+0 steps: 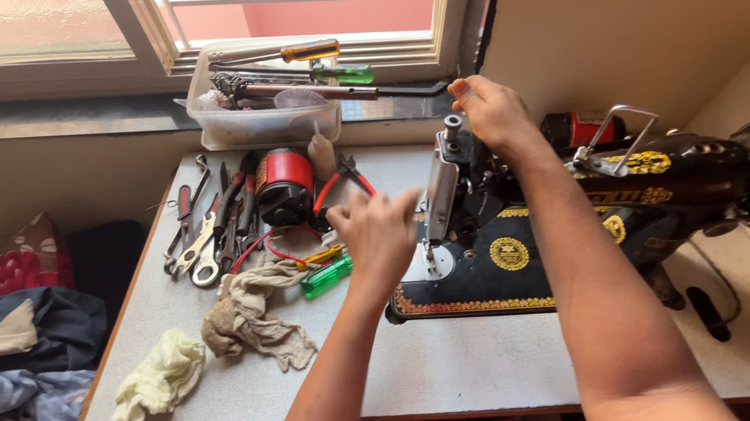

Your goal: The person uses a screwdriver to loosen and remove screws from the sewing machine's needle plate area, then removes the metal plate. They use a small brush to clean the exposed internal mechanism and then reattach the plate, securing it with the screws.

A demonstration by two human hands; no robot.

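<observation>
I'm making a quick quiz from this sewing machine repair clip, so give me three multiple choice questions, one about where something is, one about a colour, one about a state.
1. Where is the clear plastic tub of tools?
A. on the windowsill
B. on the floor
C. on the sewing machine

2. What colour is the sewing machine?
A. white
B. black with gold ornament
C. plain green

3. What is the right hand doing?
A. lying flat on the table
B. holding a rag
C. raised at the top of the machine's head end

Answers: 1 A, the tub sits on the ledge under the window. 2 B, gold patterns show on the black body. 3 C, its fingers are up by the top post.
</observation>
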